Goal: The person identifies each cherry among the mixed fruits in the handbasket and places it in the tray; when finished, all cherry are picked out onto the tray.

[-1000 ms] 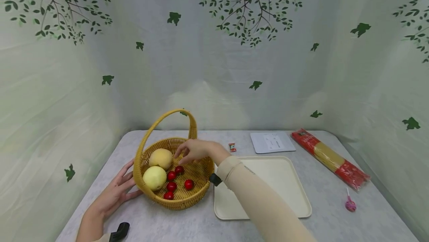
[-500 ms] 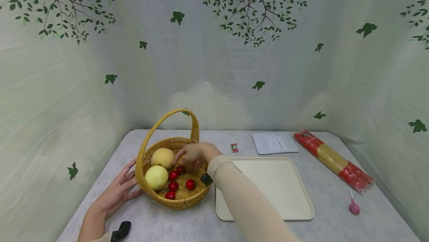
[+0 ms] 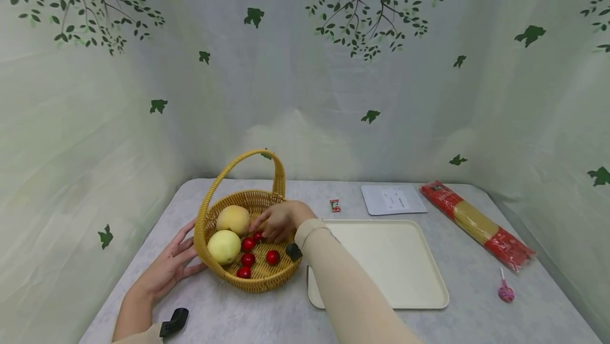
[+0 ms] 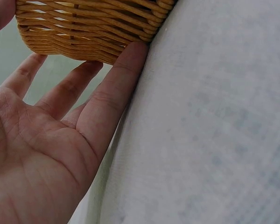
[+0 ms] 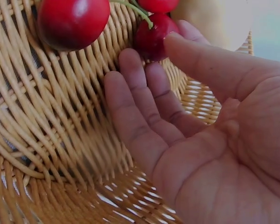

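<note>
A yellow wicker basket (image 3: pixel 267 283) with a tall handle stands left of centre. It holds a peach-like yellow fruit (image 3: pixel 232 219), a pale yellow-green apple (image 3: pixel 224 247) and several red cherries (image 3: pixel 273 258). My left hand (image 3: pixel 169 262) rests its spread fingers against the basket's left side; in the left wrist view the fingertips touch the weave (image 4: pixel 98 28) low down. Inside the basket is my right hand (image 3: pixel 281 219), thumb and forefinger at a dark red cherry (image 5: pixel 151 39) with a green stem. Its other fingers (image 5: pixel 130 102) curve below that cherry, beside the woven bottom.
A cream tray (image 3: pixel 381 264) lies right of the basket, partly under the right sleeve (image 3: pixel 343 275). Behind are a small red wrapped candy (image 3: pixel 335 206) and a white card-like panel (image 3: pixel 393 199). A long red-and-gold packet (image 3: pixel 476 225) and a pink lollipop (image 3: pixel 505 293) lie at right.
My right hand has lowered further into the basket, its fingers now down at the cherry near the peach-like fruit. The left hand stays against the basket. The head view has shifted slightly.
</note>
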`<state>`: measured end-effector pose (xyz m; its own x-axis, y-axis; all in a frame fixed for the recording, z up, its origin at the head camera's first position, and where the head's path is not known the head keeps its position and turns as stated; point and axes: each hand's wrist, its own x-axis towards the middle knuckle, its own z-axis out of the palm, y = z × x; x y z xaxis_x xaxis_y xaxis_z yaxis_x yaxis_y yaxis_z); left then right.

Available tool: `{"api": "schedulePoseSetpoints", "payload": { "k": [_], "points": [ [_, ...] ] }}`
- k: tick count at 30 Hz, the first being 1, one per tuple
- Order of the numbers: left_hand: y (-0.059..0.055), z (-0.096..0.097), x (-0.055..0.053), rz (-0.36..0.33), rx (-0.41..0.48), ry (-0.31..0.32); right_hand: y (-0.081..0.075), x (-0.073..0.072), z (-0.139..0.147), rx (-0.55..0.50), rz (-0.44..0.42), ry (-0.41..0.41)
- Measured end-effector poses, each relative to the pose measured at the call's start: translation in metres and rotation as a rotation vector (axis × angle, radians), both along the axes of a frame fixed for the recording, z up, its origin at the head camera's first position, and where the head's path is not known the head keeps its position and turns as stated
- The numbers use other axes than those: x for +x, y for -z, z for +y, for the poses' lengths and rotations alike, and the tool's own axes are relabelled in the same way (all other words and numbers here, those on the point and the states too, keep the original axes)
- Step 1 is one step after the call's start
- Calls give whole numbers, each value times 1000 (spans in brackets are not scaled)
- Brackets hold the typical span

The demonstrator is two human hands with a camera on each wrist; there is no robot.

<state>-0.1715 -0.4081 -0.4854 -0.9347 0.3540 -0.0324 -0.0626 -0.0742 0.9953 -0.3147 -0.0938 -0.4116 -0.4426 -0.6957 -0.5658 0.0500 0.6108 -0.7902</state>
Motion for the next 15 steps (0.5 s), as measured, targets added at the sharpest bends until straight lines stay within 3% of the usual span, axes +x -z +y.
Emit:
{"api": "schedulePoseSetpoints", "payload": {
  "k": [15],
  "points": [
    [0, 0, 0, -7, 11, -2, 5, -2, -3, 68, 101, -42]
  ]
}}
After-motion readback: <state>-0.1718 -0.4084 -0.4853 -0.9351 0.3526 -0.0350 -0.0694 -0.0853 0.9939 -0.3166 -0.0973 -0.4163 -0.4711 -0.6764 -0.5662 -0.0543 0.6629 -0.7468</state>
